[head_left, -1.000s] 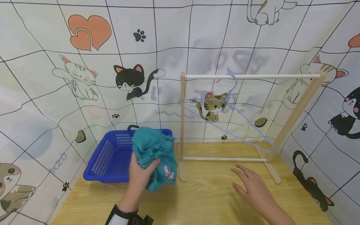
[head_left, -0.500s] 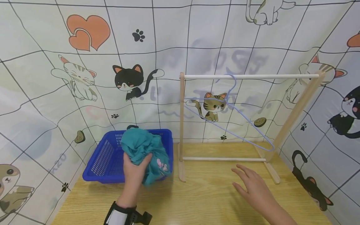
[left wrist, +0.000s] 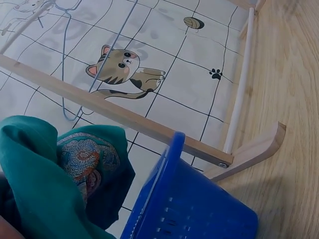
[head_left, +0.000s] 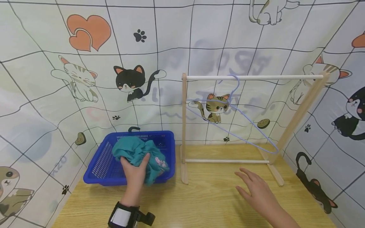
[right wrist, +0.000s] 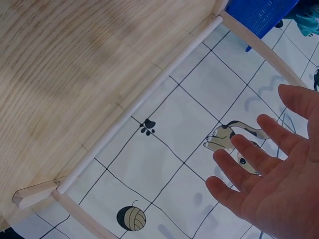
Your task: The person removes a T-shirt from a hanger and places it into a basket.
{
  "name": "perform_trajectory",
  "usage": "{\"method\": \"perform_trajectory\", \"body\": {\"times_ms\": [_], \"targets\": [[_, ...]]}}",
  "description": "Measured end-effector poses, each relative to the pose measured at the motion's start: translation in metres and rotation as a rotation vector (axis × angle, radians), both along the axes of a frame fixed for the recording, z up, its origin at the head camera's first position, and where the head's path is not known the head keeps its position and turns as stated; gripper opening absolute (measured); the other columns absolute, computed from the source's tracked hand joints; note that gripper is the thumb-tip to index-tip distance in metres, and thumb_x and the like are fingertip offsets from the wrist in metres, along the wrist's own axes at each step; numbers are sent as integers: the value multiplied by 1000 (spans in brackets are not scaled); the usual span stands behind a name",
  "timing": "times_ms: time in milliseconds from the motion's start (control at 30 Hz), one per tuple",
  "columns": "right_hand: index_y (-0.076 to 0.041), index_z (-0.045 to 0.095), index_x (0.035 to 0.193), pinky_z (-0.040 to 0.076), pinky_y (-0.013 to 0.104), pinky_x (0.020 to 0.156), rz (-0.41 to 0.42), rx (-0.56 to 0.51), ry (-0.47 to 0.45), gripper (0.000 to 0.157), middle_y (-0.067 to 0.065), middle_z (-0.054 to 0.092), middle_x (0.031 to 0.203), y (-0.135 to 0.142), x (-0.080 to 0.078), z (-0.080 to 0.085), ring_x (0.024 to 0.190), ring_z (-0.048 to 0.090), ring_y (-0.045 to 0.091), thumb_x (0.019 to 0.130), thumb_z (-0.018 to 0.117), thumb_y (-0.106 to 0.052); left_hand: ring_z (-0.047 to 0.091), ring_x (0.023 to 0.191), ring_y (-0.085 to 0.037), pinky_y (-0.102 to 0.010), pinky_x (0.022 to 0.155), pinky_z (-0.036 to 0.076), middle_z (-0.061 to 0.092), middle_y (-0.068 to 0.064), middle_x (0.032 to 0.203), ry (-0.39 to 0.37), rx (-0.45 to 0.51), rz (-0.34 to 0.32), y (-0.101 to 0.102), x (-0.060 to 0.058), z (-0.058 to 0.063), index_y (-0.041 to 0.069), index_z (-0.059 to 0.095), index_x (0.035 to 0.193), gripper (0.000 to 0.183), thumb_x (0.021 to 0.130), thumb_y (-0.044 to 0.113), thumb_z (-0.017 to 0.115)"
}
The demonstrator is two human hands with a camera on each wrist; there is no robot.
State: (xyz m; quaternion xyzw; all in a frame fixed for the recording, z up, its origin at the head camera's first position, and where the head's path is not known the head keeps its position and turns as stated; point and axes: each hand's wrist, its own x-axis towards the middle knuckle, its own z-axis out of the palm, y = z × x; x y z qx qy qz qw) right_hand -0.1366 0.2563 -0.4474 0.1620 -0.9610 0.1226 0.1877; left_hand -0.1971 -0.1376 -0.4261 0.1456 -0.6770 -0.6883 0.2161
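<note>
My left hand (head_left: 135, 172) grips a bunched teal garment (head_left: 134, 148) over the blue plastic basket (head_left: 97, 171). Pink rabbit shapes decorate the cloth near its right edge, and a colourful patterned patch shows on it in the left wrist view. Part of the cloth overlaps the basket's front rim in the head view. My right hand (head_left: 255, 186) is held over the table at the right, its fingers relaxed and spread with nothing in them, as the right wrist view confirms. A light purple hanger (head_left: 248, 117) hangs from the top bar of the rack, with no cloth on it.
The wooden rack (head_left: 184, 126) stands right of the basket, its white top bar (head_left: 265, 77) running across and a lower bar (head_left: 225, 161) near the table (head_left: 205, 202). Behind them is a wall covering with printed cats. A black hook shape (head_left: 133, 129) shows at the basket's back rim.
My left hand has moved left and slightly down with the teal garment, from the basket's right side to over its middle. My right hand has stayed nearly still.
</note>
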Motion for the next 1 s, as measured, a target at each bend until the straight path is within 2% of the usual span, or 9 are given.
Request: {"method": "perform_trajectory", "body": {"times_ms": [167,400,733,900,1000], "targets": [[-11,58,124,43,59,89,-3,0,-3,50,16,53,132,0,0,0,113,54,39,79,76,-24,22,138,-31,-47,114,26,16,-14,151,-36,107,20,0,-4,-1,17,-3,150,103,82,37,73],[-11,58,124,43,59,90,-7,-4,-20,49,16,53,132,0,0,0,114,53,39,80,75,-24,14,142,-30,-46,115,21,5,-12,154,-60,162,38,-2,-9,-3,18,-11,150,108,83,38,71],[-12,58,125,42,59,91,-14,-10,-39,48,16,52,133,-1,0,0,114,53,40,81,74,-25,13,142,-32,-46,114,25,0,-13,155,-112,183,36,-7,-13,-9,16,-15,149,105,87,29,69],[-11,59,124,42,59,90,-8,-11,-32,48,16,53,132,-1,0,0,113,54,40,80,75,-24,13,142,-33,-48,114,24,-2,-14,155,-137,207,30,-8,-13,-9,18,-17,149,104,88,30,67],[-11,59,123,42,60,90,-9,-14,-32,48,17,53,132,0,0,-1,113,54,40,80,75,-24,8,143,-33,-49,115,22,-7,-14,155,-160,215,27,-8,-12,-8,19,-18,149,102,89,31,65]]}}
